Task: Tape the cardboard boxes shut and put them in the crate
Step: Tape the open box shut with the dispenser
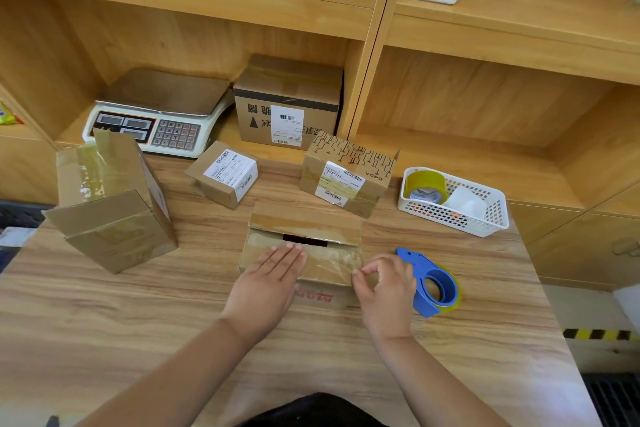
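A small cardboard box (332, 262) lies in the middle of the wooden table (138, 305), its top flaps nearly closed with a dark gap between them. My left hand (268, 282) presses flat on the near flap with straight fingers. My right hand (382, 288) is at the box's right edge and pinches the tape end there between thumb and fingertips. A blue tape dispenser (434, 284) with a clear roll lies on the table just right of that hand. No crate is in view.
A large taped box (114, 204) stands at the left. Two labelled boxes (225, 173) (346, 177) sit behind the middle one, and another box (289, 104) rests on the shelf beside a weighing scale (156, 114). A white basket (457, 201) holding tape rolls stands at the right.
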### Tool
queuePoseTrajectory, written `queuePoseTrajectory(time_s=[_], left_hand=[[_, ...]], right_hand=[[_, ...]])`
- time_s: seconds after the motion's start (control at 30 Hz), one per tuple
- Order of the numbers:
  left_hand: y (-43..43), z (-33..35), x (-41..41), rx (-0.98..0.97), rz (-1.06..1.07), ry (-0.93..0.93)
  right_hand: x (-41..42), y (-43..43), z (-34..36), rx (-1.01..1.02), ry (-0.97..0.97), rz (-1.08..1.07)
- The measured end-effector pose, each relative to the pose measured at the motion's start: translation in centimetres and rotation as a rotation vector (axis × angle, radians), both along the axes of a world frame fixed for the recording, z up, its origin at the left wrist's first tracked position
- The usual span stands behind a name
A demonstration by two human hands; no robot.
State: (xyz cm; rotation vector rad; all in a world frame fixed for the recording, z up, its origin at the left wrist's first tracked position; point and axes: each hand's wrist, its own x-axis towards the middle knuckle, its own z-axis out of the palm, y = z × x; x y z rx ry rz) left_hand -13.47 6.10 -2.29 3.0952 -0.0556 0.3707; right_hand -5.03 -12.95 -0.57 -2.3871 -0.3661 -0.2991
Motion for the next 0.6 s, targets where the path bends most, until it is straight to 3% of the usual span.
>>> queuePoseTrajectory(time_s=[0.13, 0.23, 0.3, 0.43, 0.6], left_hand=[[0.0, -0.5, 0.2, 0.005, 0.001, -0.064], [0.0, -0.6, 0.2, 0.004, -0.003, -0.092], [-0.1, -0.5, 0.2, -0.003, -0.001, -0.103], [-0.1, -0.7, 0.3, -0.007, -0.001, -0.118], [0.2, -1.3, 0.4, 0.002, -0.027, -0.137]], right_hand=[[-0.1, 0.3, 0.3, -0.063, 0.032, -0.038], [-0.7, 0.7, 0.8, -0.209, -0.208, 0.154], [-1.4, 1.4, 0.8, -0.319, -0.268, 0.318], [-3.0, 2.7, -0.1, -0.554, -0.228, 0.545], [-2.7, 2.0, -0.4, -0.63, -0.194, 0.544]])
